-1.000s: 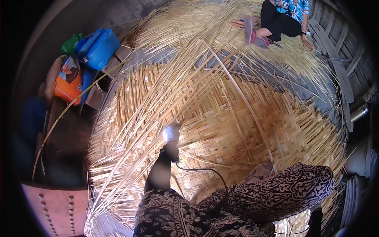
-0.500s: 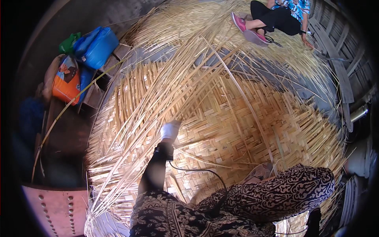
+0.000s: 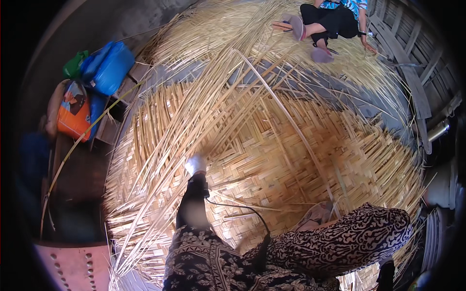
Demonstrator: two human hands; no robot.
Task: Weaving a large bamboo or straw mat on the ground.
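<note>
My left hand [image 3: 196,165], in a white glove with a dark sleeve and a black band at the wrist, reaches over the loose bamboo strips [image 3: 179,131] left of the middle. Its fingers are smeared, so whether they grip a strip does not show. Under the hand and strips lies a woven bamboo mat [image 3: 272,160] with a diagonal pattern and unwoven ends at its edges. One long pale strip [image 3: 286,114] runs across the mat toward my foot [image 3: 318,216]. My right hand is out of view; a bit of dark sleeve [image 3: 386,274] shows at the lower right.
Another person [image 3: 335,24] sits at the far right among spread strips [image 3: 213,29]. Blue bags [image 3: 111,68] and an orange bag [image 3: 75,114] stand at the left, above a studded pink panel [image 3: 70,266]. Wooden planks [image 3: 407,72] line the right side.
My left hand has drawn back a little to the left and nearer to me. The view has shifted slightly. The other person's feet have changed position.
</note>
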